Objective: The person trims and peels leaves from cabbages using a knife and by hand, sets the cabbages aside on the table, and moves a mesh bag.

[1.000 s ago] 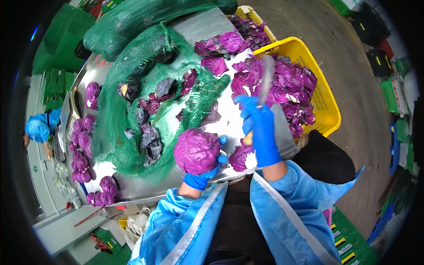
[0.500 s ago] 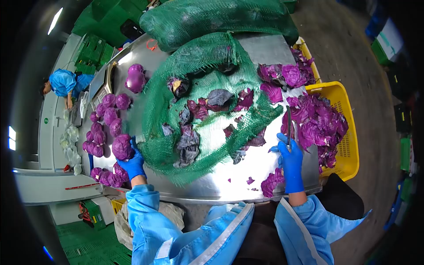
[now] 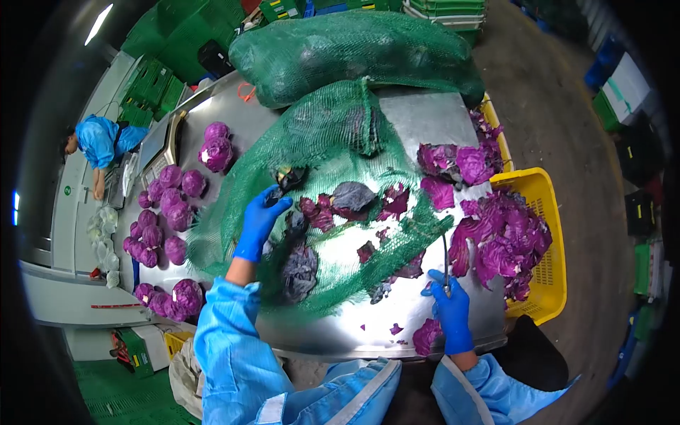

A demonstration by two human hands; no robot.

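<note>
At the far left, a co-worker [image 3: 99,138] in blue bends forward. Green crates [image 3: 145,85] stand stacked nearby, and a strip light [image 3: 98,23] glows above. A red-orange loop [image 3: 246,91] lies on the counter [image 3: 248,117], with pale green trays [image 3: 445,10] beyond its far end. Across the brownish floor [image 3: 542,120] sits a white box [image 3: 627,88]. Lower left, a whitish bag [image 3: 185,379] rests near a yellow crate [image 3: 176,344].

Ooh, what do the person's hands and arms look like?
The left hand and right hand wear plain bright blue gloves. The sleeves are lighter blue, loose and wrinkly, and the right sleeve has a pale grey stripe.
</note>
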